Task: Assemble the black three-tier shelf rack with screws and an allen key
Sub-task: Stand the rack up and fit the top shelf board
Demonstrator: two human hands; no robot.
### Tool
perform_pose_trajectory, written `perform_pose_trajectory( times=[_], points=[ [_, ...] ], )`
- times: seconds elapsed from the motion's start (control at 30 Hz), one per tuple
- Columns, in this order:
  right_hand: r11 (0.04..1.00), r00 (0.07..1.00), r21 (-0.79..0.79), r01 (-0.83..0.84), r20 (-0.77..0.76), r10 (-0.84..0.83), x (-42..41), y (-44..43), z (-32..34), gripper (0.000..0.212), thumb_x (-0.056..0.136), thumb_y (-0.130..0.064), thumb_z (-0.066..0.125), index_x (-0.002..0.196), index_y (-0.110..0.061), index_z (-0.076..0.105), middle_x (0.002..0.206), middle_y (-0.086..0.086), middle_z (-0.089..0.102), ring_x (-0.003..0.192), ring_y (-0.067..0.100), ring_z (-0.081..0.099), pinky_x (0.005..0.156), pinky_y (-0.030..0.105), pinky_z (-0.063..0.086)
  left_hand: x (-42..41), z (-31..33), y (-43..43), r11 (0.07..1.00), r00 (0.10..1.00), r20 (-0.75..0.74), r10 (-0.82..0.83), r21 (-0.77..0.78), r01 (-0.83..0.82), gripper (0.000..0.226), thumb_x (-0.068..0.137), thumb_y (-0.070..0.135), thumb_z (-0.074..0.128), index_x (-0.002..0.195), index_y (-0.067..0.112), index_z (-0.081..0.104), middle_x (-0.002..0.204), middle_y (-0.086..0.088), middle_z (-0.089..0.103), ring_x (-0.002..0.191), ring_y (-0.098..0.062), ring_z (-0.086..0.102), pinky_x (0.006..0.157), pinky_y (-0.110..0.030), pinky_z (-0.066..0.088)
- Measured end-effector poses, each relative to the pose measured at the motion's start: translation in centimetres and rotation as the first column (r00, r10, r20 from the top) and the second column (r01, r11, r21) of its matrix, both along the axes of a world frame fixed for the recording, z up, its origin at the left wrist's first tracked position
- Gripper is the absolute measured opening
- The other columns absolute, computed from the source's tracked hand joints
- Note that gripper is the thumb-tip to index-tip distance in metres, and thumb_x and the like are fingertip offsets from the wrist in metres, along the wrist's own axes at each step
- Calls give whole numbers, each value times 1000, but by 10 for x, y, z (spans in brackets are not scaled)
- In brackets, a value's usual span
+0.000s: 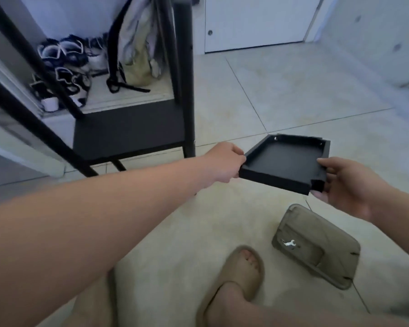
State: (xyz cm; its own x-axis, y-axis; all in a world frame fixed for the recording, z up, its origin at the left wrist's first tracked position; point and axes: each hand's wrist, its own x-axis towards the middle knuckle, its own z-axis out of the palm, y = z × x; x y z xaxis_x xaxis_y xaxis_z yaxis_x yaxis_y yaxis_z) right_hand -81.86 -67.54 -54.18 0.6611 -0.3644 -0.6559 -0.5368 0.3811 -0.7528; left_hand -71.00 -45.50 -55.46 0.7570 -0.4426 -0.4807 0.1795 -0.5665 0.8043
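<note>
A black shelf tray (283, 161) with a raised rim is held level above the tiled floor, hollow side up. My left hand (224, 161) grips its left edge and my right hand (345, 185) grips its near right corner. To the left stands the partly built black rack (128, 133), with one shelf panel fitted low between black legs (184, 76). A small silver wrench (289, 243) lies on an upturned tan slipper (316, 246) below the tray. No screws or allen key are visible.
My foot in a tan slipper (241, 270) rests on the pale floor in front. Shoes (64, 67) and a hanging bag (137, 50) sit behind the rack. A white door (257, 22) is at the back, and a grey wall (376, 43) lies to the right.
</note>
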Motion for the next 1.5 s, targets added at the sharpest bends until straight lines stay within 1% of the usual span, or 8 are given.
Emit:
perform_pose_trajectory(
  times=[0.17,0.3,0.47,0.6,0.8,1.03,1.2,1.5],
  points=[
    [998,996,-55,-15,92,20,-53,60,80,10,102,-20,53,102,-11,58,88,8,63,70,20,65,47,24,56,-58,94,63,945,895,304,-326,122,303,33,94,53,53,108,28,68,107,11,68,94,-10,62,85,-27,48],
    [997,972,-75,-15,231,32,-77,107,142,11,100,-18,59,102,-8,58,86,11,65,59,18,71,50,25,57,-104,158,107,816,592,562,-577,360,452,53,81,64,66,124,34,57,114,16,62,99,-7,57,81,-24,46],
    [993,903,-106,-53,420,93,-80,159,228,15,97,-22,65,98,-8,59,80,10,66,65,20,69,54,24,58,-139,217,151,941,200,919,-338,327,89,11,97,27,53,107,25,57,90,8,64,80,-20,62,61,-33,41],
    [977,811,-150,-153,546,210,-69,196,294,28,98,-35,66,104,-8,59,82,13,72,70,24,76,58,31,60,-145,272,186,989,73,989,-128,132,-63,11,97,27,56,106,19,57,79,3,61,72,-25,60,60,-37,46],
    [958,706,-216,-190,648,286,-42,230,351,29,100,-40,61,111,-13,60,105,12,76,98,28,74,73,40,62,-127,332,223,944,286,902,323,-284,-168,9,97,30,60,105,28,55,86,14,60,79,-4,57,65,-25,43],
    [966,728,-183,-181,636,257,18,262,328,16,98,-36,66,104,-22,60,115,4,64,110,25,65,83,39,58,-81,353,249,617,505,460,730,-762,-198,19,96,16,63,102,34,64,107,14,70,99,-3,66,82,-23,54],
    [979,775,34,-199,618,136,65,277,286,22,99,-31,66,110,-12,62,111,8,69,98,27,74,79,38,62,-36,323,272,402,695,22,719,-828,-390,24,97,18,63,121,15,66,113,-3,74,105,-24,70,92,-44,58],
    [945,754,307,-116,646,-117,112,279,229,17,101,-15,63,114,-4,64,109,14,76,88,25,77,63,31,62,17,246,278,238,800,-306,516,-846,-477,51,90,51,65,128,18,64,120,-7,72,107,-27,71,99,-43,54]
  ],
)
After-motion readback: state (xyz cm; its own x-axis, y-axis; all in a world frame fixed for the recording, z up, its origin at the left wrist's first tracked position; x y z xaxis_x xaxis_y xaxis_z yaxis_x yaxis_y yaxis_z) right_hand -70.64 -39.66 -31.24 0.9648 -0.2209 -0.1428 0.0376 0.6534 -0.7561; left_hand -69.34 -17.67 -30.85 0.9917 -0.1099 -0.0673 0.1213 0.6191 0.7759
